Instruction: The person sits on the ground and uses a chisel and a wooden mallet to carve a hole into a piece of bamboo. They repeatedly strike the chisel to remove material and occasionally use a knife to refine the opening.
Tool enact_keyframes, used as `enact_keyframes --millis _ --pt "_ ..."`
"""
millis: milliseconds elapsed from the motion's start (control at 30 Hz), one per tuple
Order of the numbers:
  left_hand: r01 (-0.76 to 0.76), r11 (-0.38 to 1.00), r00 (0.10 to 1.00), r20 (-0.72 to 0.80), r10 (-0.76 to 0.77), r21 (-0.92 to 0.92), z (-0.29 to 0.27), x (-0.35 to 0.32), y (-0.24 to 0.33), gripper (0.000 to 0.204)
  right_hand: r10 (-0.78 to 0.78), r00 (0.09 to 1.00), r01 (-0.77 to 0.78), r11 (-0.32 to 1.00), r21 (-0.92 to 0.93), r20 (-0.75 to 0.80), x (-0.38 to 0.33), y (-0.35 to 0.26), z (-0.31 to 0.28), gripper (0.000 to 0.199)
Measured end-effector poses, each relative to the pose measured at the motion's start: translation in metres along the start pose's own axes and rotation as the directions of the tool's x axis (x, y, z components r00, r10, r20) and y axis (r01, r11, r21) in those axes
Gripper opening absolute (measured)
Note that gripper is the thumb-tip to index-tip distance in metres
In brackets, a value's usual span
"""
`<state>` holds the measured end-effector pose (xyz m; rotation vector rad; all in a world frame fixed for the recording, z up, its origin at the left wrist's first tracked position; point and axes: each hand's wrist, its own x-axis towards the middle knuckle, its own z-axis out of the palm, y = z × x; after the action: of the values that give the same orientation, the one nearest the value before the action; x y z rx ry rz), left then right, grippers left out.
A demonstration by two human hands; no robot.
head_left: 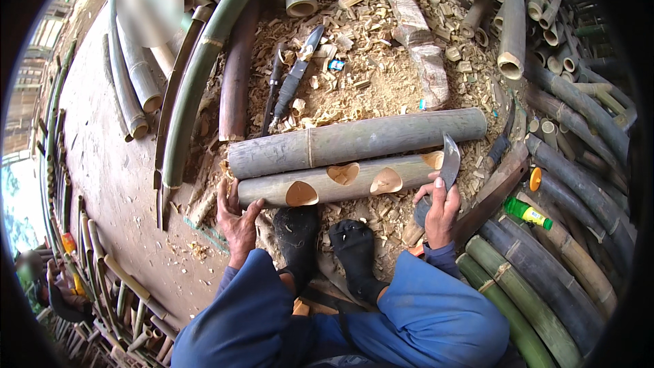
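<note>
Across the ground before me lies a bamboo tube (272,191) with several scooped-out notches along its upper side. My left hand (236,221) grips its left end, fingers at the end and thumb on the near side. My right hand (439,216) is closed round the handle of a knife with a curved blade (449,161). The blade points up beside the tube's right end, close to the last notch. Just beyond, a thicker uncut bamboo tube (375,135) lies alongside the notched one. My feet in black socks are on its near side.
Wood shavings (354,95) cover the ground. Beyond the tubes lie a knife with a wrapped handle (298,71) and a long rough wood piece (421,54). Bamboo poles (511,269) are piled right, near a green bottle (528,212). Another person (65,296) is at lower left.
</note>
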<state>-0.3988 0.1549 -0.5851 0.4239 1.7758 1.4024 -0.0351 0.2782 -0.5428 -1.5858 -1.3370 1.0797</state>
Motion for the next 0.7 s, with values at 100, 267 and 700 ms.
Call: enact_keyframes --millis 100,267,700 --pt "-0.151 0.914 0.986 -0.007 0.166 0.377 0.007 0.001 0.003 0.109 0.030 0.999 -0.031 0.999 0.021 0.018 0.002 -0.003 -0.008 0.034" --pt "-0.630 0.335 0.775 0.537 0.334 0.701 0.098 -0.006 0.076 0.136 0.003 0.998 -0.005 1.000 -0.027 -0.058 0.008 0.006 -0.031 0.037" --pt "-0.774 0.120 0.632 0.771 0.081 0.622 0.245 -0.014 0.052 0.145 -0.054 0.987 -0.018 0.897 -0.442 -0.150 0.038 0.069 -0.112 0.030"
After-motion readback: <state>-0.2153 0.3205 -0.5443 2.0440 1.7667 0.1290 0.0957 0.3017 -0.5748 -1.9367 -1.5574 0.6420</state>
